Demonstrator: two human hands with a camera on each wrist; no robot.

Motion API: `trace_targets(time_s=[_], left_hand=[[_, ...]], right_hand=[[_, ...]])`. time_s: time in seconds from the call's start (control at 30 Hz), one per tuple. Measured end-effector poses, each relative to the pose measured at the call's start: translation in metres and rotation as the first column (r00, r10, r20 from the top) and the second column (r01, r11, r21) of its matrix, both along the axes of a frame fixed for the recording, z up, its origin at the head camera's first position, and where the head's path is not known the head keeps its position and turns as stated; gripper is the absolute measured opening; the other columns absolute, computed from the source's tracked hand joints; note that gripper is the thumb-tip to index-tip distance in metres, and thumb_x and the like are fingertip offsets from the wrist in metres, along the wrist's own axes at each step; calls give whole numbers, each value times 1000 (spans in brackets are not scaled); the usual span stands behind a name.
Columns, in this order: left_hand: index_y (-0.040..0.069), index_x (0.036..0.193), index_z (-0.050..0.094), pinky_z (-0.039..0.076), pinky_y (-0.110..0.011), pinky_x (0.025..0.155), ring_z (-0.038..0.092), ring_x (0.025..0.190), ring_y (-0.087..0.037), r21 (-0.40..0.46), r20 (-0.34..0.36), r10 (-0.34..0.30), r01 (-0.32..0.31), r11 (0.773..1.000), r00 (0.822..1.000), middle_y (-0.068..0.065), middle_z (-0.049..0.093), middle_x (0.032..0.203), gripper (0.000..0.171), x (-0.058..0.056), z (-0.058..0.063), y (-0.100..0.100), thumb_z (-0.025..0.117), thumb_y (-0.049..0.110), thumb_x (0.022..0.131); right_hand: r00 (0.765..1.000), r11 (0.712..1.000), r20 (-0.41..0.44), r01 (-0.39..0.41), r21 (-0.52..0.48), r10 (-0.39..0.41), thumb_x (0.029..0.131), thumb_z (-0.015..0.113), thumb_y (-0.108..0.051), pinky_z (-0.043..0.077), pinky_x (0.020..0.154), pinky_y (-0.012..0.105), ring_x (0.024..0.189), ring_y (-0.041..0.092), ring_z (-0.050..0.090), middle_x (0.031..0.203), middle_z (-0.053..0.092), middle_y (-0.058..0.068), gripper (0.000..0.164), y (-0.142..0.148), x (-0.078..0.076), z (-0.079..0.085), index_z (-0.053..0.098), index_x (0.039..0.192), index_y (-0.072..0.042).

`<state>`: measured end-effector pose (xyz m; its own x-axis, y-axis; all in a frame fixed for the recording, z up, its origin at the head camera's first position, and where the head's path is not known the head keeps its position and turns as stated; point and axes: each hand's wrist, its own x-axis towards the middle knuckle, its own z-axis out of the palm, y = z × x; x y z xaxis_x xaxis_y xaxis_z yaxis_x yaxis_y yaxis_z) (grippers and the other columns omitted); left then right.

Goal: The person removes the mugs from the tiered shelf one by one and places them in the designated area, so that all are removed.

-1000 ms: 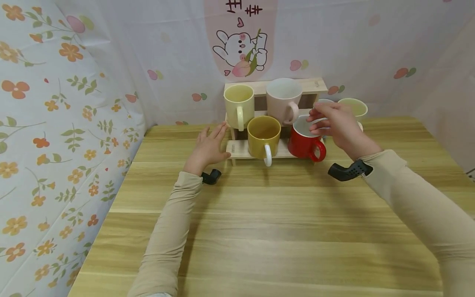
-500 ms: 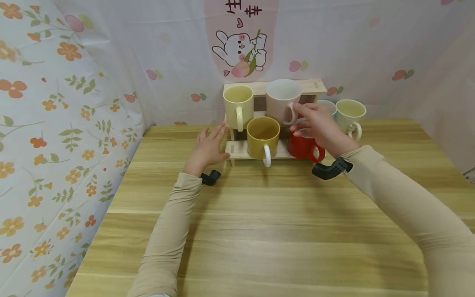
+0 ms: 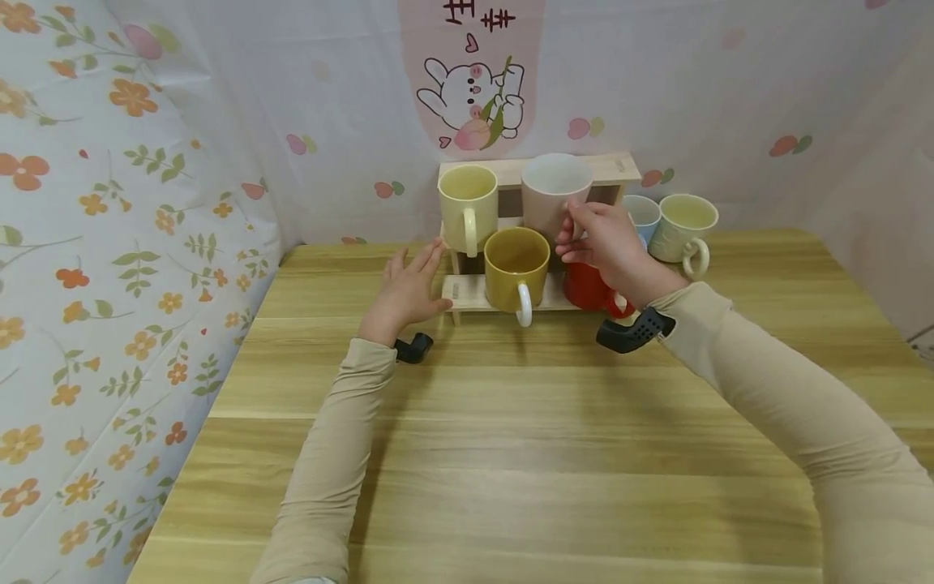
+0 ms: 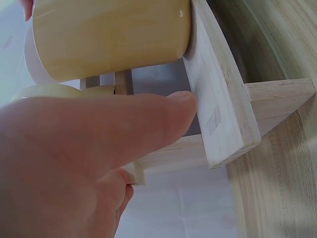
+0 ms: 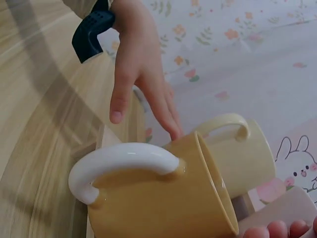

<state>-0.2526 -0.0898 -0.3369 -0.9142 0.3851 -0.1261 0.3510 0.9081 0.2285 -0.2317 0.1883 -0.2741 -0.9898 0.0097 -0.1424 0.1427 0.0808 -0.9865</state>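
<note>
My right hand (image 3: 611,243) pinches the handle of the pale pink mug (image 3: 540,199), which stands on the upper tier of a small wooden rack (image 3: 467,294); the fingers hide most of that handle. At the bottom right of the right wrist view, its fingertips (image 5: 277,229) lie against the pink mug (image 5: 285,210). My left hand (image 3: 409,294) steadies the rack's left end with fingers extended. Its thumb (image 4: 163,116) reaches the lower shelf (image 4: 223,94). A pale yellow mug (image 3: 454,223) is beside the pink one. Below are a mustard mug (image 3: 503,280) with a white handle and a red mug (image 3: 582,288), partly hidden.
Right of the rack, a light blue cup (image 3: 642,212) and a pale green mug (image 3: 667,235) stand on the wooden table (image 3: 511,454). A printed white cloth (image 3: 321,97) hangs close behind the rack. A floral cloth (image 3: 139,268) hangs at the left.
My right hand has moved left from above the red mug to the pink mug's handle and taken hold of it. The left hand stays at the rack's end.
</note>
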Motion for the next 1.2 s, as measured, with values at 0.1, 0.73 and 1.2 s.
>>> trace_targets(time_s=[0.1, 0.73, 1.2], left_hand=[[15, 155, 4, 5, -59, 117, 1, 144, -45, -2, 3, 0, 0, 1000, 1000, 6, -1, 162, 92, 1, 1, 0, 64, 40, 89], [15, 155, 5, 6, -61, 115, 1, 144, -45, -2, 5, 6, -6, 1000, 1000, 5, -1, 162, 93, -2, -2, 2, 64, 39, 89], [16, 155, 5, 6, -61, 115, 1, 144, -46, 13, 12, 8, -8, 1000, 1000, 5, 0, 162, 92, 0, -1, 2, 65, 39, 89]], right_hand=[[1000, 1000, -11, 17, 1, -17, 102, 42, -31, 52, 60, 17, 62, 11, 58, 71, 56, 0, 33, -1, 1, 0, 49, 93, -1], [988, 988, -119, 83, -127, -98, 100, 47, -29, 51, 57, 18, 61, 14, 57, 70, 51, 3, 32, 13, 10, 20, 50, 90, 1], [972, 947, -167, 109, -303, -165, 96, 56, -29, 49, 54, 20, 62, 17, 54, 75, 49, 6, 31, 47, 28, 32, 53, 87, 1]])
